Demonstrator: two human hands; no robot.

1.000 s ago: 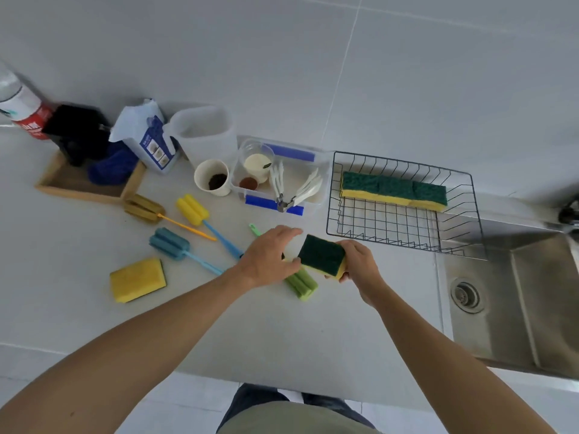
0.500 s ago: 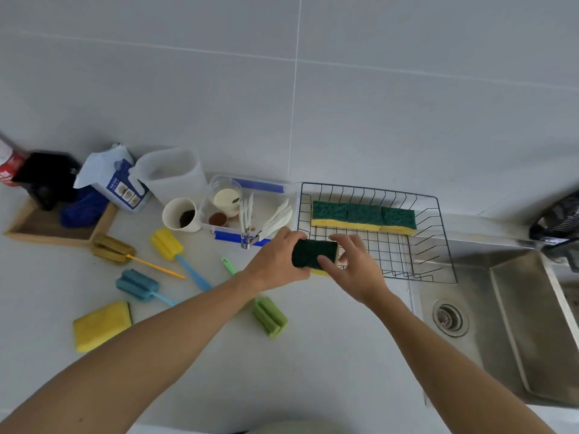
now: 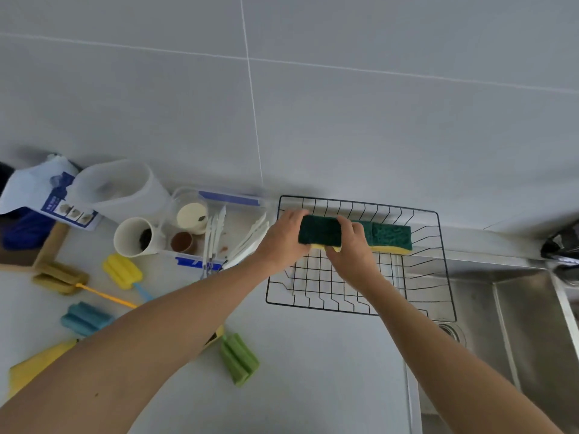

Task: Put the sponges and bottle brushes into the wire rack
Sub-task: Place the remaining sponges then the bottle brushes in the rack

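Both hands hold one green-and-yellow sponge [image 3: 319,230] at the back left of the black wire rack [image 3: 438,270]. My left hand [image 3: 282,238] grips its left end, my right hand [image 3: 349,249] its right end and front. More green-and-yellow sponges [image 3: 390,235] stand along the rack's back wall. On the counter lie a green bottle brush [image 3: 239,358], a blue one [image 3: 84,317], a yellow one [image 3: 122,270], an olive one [image 3: 59,277] and a yellow sponge [image 3: 31,368], partly hidden by my left arm.
A clear tub [image 3: 219,233] with white utensils, a paper cup [image 3: 133,237] and a white jug [image 3: 116,186] stand left of the rack. A wooden tray [image 3: 50,242] is at far left. The steel sink [image 3: 517,324] lies right of the rack, tap [image 3: 560,245] above.
Both hands carried the sponge from the counter up and right, over the rack's front edge, to its back left corner. The camera view shifted right.
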